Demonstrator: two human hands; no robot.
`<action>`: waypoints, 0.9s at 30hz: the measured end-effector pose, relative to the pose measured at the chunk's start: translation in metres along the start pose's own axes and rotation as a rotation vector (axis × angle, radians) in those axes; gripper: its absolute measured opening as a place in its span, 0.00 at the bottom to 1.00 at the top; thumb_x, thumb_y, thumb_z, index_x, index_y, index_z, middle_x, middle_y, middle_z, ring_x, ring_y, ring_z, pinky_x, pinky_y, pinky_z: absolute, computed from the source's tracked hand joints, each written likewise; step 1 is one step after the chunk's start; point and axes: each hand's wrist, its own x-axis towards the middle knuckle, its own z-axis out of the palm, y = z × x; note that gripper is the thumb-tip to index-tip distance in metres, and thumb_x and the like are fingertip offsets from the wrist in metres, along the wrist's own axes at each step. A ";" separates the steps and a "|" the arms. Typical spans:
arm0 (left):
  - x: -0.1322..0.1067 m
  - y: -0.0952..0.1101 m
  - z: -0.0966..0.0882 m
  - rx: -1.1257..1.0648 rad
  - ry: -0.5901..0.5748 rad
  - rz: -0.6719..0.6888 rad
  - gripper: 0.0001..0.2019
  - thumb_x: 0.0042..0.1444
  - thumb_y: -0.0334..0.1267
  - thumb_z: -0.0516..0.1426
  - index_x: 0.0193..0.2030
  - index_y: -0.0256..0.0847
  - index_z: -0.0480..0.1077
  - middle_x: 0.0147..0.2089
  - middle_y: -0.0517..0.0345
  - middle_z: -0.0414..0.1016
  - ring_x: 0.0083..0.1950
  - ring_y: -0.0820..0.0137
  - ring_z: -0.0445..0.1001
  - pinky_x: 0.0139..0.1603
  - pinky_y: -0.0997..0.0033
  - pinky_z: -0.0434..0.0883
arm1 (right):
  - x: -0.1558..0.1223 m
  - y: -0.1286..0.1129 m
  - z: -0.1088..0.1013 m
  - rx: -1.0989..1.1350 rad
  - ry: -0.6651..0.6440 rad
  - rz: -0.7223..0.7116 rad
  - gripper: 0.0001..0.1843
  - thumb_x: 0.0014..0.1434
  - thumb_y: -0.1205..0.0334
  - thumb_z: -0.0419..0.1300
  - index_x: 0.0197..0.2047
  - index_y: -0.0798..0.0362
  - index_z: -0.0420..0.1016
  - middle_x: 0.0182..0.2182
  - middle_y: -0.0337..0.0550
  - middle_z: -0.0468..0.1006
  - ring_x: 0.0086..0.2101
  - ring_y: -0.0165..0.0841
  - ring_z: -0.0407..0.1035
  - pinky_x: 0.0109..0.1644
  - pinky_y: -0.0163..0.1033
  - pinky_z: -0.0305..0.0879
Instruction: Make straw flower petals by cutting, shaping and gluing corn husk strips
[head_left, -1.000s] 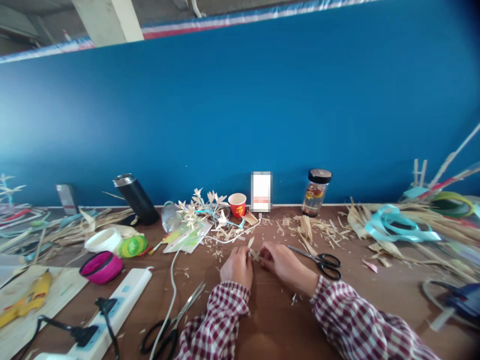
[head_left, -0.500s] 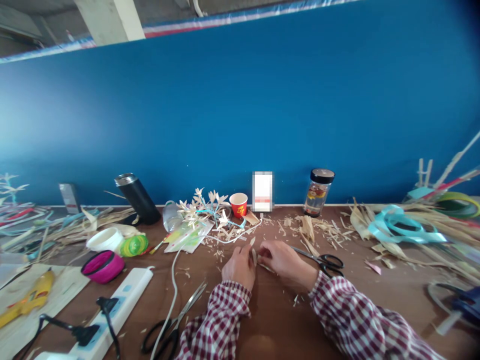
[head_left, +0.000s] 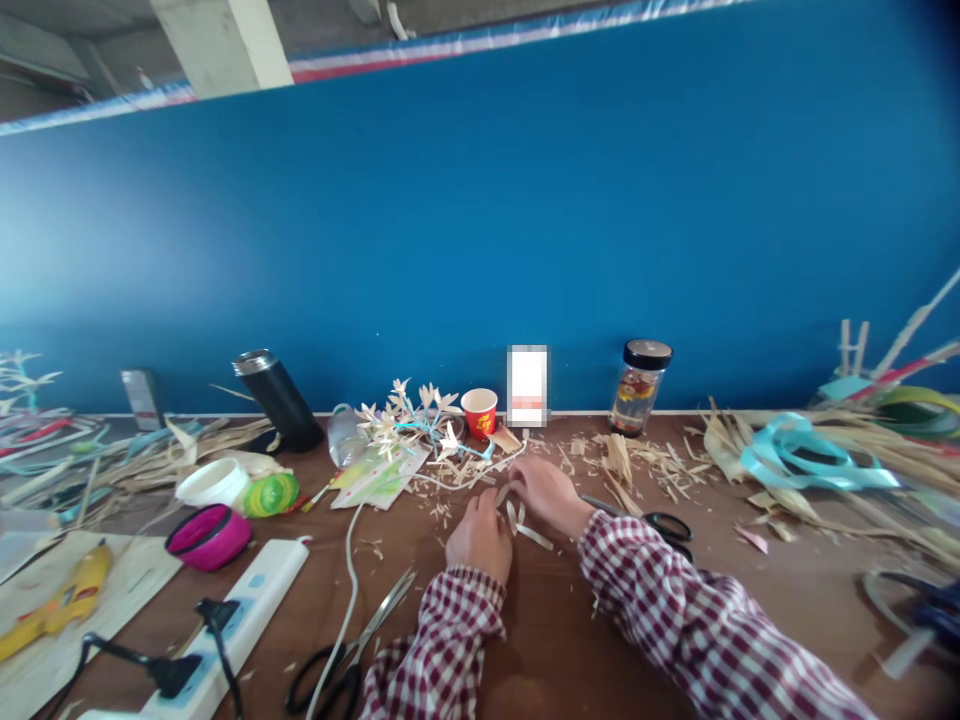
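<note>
My left hand rests on the brown table, fingers curled around pale straw strips that stick out toward the right. My right hand lies just beyond it, fingers bent and pinching the far end of the same strips. Both arms wear red-and-white checked sleeves. Black-handled scissors lie right of my right wrist, partly hidden by the sleeve. A cluster of straw flowers stands behind the hands.
A second pair of scissors lies near the front edge beside a white cable. A power strip, pink bowl, yellow glue gun, black flask, red cup and jar stand around. Straw scraps and blue ribbon cover the right.
My right hand moved forward and left, past my left hand toward the straw scraps. The left hand stayed nearly still with the strips in it.
</note>
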 end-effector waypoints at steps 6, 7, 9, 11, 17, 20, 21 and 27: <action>0.006 -0.007 0.012 -0.616 0.189 -0.007 0.10 0.51 0.36 0.54 0.39 0.36 0.68 0.30 0.55 0.71 0.26 0.72 0.70 0.28 0.72 0.69 | -0.014 -0.005 -0.009 0.282 0.071 0.035 0.06 0.54 0.64 0.52 0.29 0.55 0.69 0.28 0.41 0.73 0.31 0.31 0.67 0.35 0.33 0.60; 0.007 -0.006 0.014 -0.743 0.180 -0.036 0.11 0.50 0.38 0.55 0.39 0.36 0.67 0.30 0.56 0.71 0.24 0.73 0.69 0.24 0.73 0.68 | -0.017 -0.006 -0.008 0.336 0.070 0.049 0.07 0.54 0.63 0.52 0.29 0.55 0.68 0.26 0.41 0.73 0.28 0.30 0.66 0.32 0.33 0.60; 0.008 -0.004 0.018 -0.963 0.162 -0.100 0.13 0.48 0.41 0.56 0.38 0.35 0.67 0.28 0.57 0.71 0.22 0.75 0.68 0.19 0.76 0.66 | -0.024 -0.010 -0.006 0.431 0.062 0.087 0.09 0.55 0.61 0.50 0.29 0.56 0.67 0.22 0.39 0.71 0.24 0.28 0.64 0.27 0.31 0.60; 0.008 -0.002 0.020 -1.103 0.155 -0.125 0.13 0.46 0.42 0.58 0.35 0.34 0.68 0.26 0.58 0.70 0.21 0.76 0.67 0.18 0.78 0.65 | -0.030 -0.012 -0.002 0.504 0.047 0.123 0.10 0.56 0.60 0.49 0.30 0.56 0.66 0.20 0.37 0.68 0.20 0.26 0.62 0.23 0.30 0.58; 0.007 -0.001 0.019 -1.198 0.083 -0.096 0.16 0.42 0.43 0.62 0.35 0.34 0.72 0.23 0.62 0.71 0.21 0.78 0.66 0.20 0.80 0.66 | -0.039 -0.018 0.000 0.515 -0.026 0.152 0.11 0.58 0.60 0.46 0.32 0.57 0.65 0.19 0.36 0.66 0.19 0.25 0.60 0.21 0.29 0.57; 0.009 -0.003 0.018 -1.300 0.055 -0.200 0.14 0.39 0.42 0.64 0.31 0.34 0.73 0.22 0.62 0.71 0.21 0.78 0.67 0.20 0.80 0.67 | -0.042 -0.015 -0.005 0.419 -0.078 0.117 0.12 0.59 0.61 0.46 0.32 0.57 0.67 0.20 0.38 0.69 0.20 0.26 0.62 0.23 0.30 0.58; 0.010 -0.003 0.018 -1.357 0.054 -0.251 0.14 0.38 0.42 0.64 0.30 0.34 0.72 0.23 0.61 0.73 0.21 0.78 0.68 0.20 0.80 0.67 | -0.044 -0.013 -0.008 0.375 -0.089 0.095 0.11 0.58 0.61 0.48 0.32 0.57 0.68 0.22 0.39 0.71 0.22 0.27 0.64 0.26 0.31 0.59; 0.014 -0.003 0.018 -1.463 0.100 -0.433 0.14 0.35 0.37 0.66 0.29 0.34 0.70 0.27 0.56 0.77 0.21 0.78 0.71 0.19 0.81 0.68 | -0.064 -0.006 -0.027 -0.040 -0.140 0.034 0.05 0.50 0.63 0.58 0.31 0.56 0.72 0.30 0.49 0.76 0.34 0.39 0.69 0.37 0.38 0.58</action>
